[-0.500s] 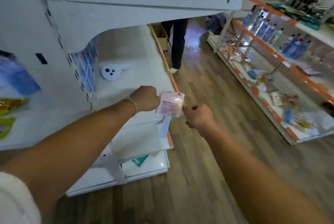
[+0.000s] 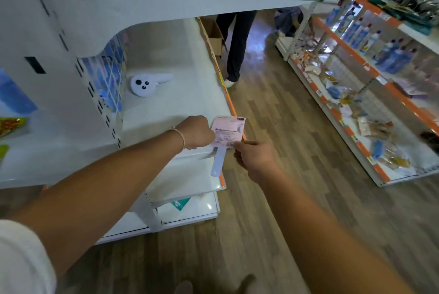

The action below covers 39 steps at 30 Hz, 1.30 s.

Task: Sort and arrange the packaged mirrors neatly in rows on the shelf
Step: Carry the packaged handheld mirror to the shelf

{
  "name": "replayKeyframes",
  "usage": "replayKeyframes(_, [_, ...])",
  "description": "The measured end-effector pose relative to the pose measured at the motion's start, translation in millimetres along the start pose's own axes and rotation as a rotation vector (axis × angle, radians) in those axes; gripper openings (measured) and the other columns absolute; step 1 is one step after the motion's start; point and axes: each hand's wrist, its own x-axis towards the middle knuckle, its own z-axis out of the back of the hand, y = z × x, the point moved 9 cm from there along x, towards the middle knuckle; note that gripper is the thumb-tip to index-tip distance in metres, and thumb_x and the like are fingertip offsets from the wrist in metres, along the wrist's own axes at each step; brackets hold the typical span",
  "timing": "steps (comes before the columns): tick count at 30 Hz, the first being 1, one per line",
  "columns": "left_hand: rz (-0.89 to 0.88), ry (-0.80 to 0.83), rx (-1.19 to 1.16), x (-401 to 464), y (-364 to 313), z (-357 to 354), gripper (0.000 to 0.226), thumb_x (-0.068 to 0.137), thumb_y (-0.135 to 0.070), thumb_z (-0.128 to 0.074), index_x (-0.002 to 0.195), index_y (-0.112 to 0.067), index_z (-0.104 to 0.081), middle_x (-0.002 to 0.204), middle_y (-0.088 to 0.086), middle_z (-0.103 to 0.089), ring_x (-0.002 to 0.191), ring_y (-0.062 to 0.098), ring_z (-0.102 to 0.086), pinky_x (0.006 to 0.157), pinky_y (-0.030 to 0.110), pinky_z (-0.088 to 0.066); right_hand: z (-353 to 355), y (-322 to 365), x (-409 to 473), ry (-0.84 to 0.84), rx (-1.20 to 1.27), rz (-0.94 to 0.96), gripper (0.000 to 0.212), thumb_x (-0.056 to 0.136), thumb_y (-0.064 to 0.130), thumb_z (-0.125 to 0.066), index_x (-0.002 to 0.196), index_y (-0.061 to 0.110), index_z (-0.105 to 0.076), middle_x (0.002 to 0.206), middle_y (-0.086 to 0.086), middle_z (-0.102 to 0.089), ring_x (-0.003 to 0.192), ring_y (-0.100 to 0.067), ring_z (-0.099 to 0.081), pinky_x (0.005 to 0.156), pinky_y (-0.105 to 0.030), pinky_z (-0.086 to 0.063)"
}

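Packaged mirror, head view: pink card, pale handle hanging below, at front edge of shelf, pinched between left hand and right hand; likely light, stiff, breakable; best held by card edges.

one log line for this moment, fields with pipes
left hand: grips packaged mirror | right hand: pinches its lower corner | mirror: over shelf front edge | white mirror: lying on shelf

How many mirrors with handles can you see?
2. One pink packaged mirror is held by both hands, left hand and right hand, at the shelf edge. One white mirror lies farther back on the shelf. Others may be hidden.
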Motion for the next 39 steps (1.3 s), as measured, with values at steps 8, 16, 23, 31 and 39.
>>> replayKeyframes(8, [-0.127,-0.280,0.165,21,-86,16,0.037,0.099,-0.028,-0.038,0.071,-0.005,-0.048,0.101,0.022,-0.063,0.092,0.036,-0.057,0.070,0.030,-0.037,69,29,5,0.021,0.072,0.084,0.010,0.086,-0.001,-0.059,0.078,-0.001,-0.064,0.060,-0.009,-0.050,0.053,-0.019,-0.042,0.053,-0.028,-0.034])
replayKeyframes(16, [-0.263,-0.208,0.141,60,-256,-50,0.036,0.098,-0.031,-0.038,0.080,-0.008,-0.059,0.095,0.018,-0.065,0.095,0.036,-0.061,0.075,0.034,-0.045,248,60,44,-0.099,0.143,0.143,0.013,0.089,-0.002,-0.054,0.081,-0.001,-0.064,0.071,-0.013,-0.051,0.054,-0.016,-0.038,0.053,-0.028,-0.032])
replayKeyframes(23, [-0.365,-0.050,-0.002,80,-398,-132,0.043,0.098,-0.036,-0.042,0.071,-0.005,-0.056,0.084,0.014,-0.067,0.079,0.032,-0.061,0.066,0.031,-0.047,423,72,73,-0.211,0.215,0.080,0.018,0.090,0.002,-0.055,0.097,-0.006,-0.069,0.074,-0.013,-0.057,0.055,-0.015,-0.044,0.049,-0.025,-0.036])
replayKeyframes(31, [-0.419,0.019,-0.043,116,-518,-178,0.040,0.098,-0.035,-0.041,0.067,-0.011,-0.048,0.077,0.015,-0.067,0.057,0.027,-0.057,0.061,0.033,-0.053,551,81,113,-0.308,0.275,0.070,0.017,0.090,0.002,-0.054,0.095,-0.004,-0.069,0.070,-0.011,-0.061,0.056,-0.015,-0.045,0.051,-0.028,-0.036])
replayKeyframes(39, [-0.397,0.134,-0.170,191,-583,-200,0.031,0.100,-0.033,-0.040,0.087,-0.010,-0.055,0.071,0.010,-0.063,0.055,0.022,-0.054,0.047,0.024,-0.043,605,99,184,-0.340,0.297,0.034,0.017,0.095,0.000,-0.048,0.093,-0.001,-0.064,0.076,-0.012,-0.059,0.061,-0.016,-0.043,0.057,-0.029,-0.035])
